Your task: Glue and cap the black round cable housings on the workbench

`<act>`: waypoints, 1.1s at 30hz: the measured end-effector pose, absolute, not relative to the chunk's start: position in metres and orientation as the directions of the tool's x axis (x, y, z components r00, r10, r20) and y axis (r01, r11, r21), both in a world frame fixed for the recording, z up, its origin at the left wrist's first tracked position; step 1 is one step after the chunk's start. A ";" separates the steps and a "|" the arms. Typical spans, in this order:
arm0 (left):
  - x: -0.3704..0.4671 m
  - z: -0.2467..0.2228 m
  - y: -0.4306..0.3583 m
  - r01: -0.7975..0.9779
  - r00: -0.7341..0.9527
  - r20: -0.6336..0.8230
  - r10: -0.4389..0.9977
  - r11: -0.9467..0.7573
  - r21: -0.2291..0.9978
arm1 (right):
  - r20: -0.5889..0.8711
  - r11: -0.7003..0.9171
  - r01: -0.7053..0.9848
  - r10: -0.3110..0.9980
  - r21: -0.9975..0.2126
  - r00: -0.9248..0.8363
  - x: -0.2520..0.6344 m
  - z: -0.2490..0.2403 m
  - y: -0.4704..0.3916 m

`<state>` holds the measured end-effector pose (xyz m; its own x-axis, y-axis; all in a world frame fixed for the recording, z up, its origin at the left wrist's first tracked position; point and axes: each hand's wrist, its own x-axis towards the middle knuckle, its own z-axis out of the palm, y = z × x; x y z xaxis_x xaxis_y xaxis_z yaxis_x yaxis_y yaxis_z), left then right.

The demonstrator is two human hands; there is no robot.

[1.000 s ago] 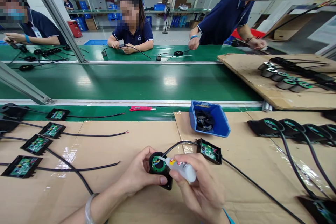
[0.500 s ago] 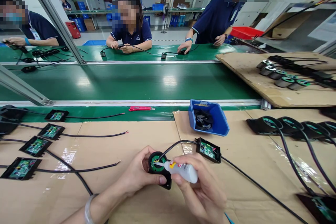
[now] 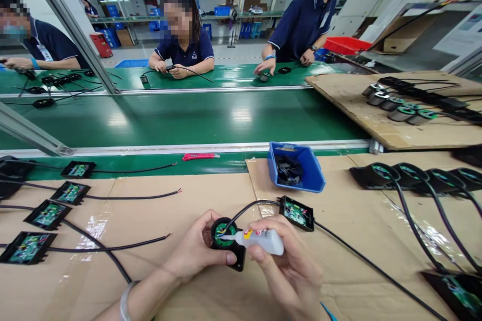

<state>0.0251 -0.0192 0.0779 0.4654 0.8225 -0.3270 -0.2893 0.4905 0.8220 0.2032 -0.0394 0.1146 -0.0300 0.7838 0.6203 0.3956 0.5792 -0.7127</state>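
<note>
My left hand [image 3: 201,248] is closed around a black housing [image 3: 238,253] with a round green circuit board [image 3: 225,241] set in it. Thin coloured wires run from the board into a black cable, which leads to an open black box [image 3: 297,213] with a green circuit board inside. In my right hand [image 3: 289,266] is a small white squeeze bottle [image 3: 265,242], gripped between thumb and fingers. It lies tilted almost flat, its thin nozzle pointing left at the wires on the round board. Whether the tip touches the board I cannot tell.
Cardboard [image 3: 150,210] covers my bench. A blue bin [image 3: 318,175] holds black parts. A red cutter [image 3: 201,156] lies behind. Several cabled circuit boxes [image 3: 48,214] stand left, several black housings [image 3: 380,175] right. Co-workers sit and stand beyond the green conveyor [image 3: 188,115].
The bottle has tipped slightly flatter, its nozzle still over the round board. My view has shifted a little. Across the conveyor, the standing co-worker's hand has moved to a small cylindrical part.
</note>
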 end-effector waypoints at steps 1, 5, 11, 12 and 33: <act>0.025 0.078 -0.019 -0.284 0.462 -0.329 0.824 0.488 0.825 | 0.620 0.574 0.392 0.784 -0.719 -0.011 0.205 0.114 -0.040; 0.022 0.077 -0.018 -0.227 0.442 -0.307 0.843 0.437 0.871 | 0.589 0.530 0.292 0.791 -0.796 0.169 0.213 0.111 -0.036; 0.020 0.072 -0.016 0.047 0.320 -0.199 0.926 0.194 0.980 | 0.390 0.421 -0.012 0.850 -0.907 0.354 0.230 0.113 -0.003; 0.019 0.071 -0.016 0.104 0.290 -0.168 0.942 0.143 0.984 | 0.357 0.387 -0.021 0.870 -0.922 0.340 0.232 0.112 0.006; 0.008 0.072 -0.009 0.541 0.360 -0.098 0.928 -0.122 0.832 | 0.137 0.118 0.696 0.990 -0.708 -0.029 0.190 0.052 0.169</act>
<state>0.0076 -0.0087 0.0724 0.3603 0.9277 -0.0979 0.5411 -0.1224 0.8320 0.1897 0.1692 0.0523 -0.0286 0.9902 0.1366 0.6961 0.1179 -0.7082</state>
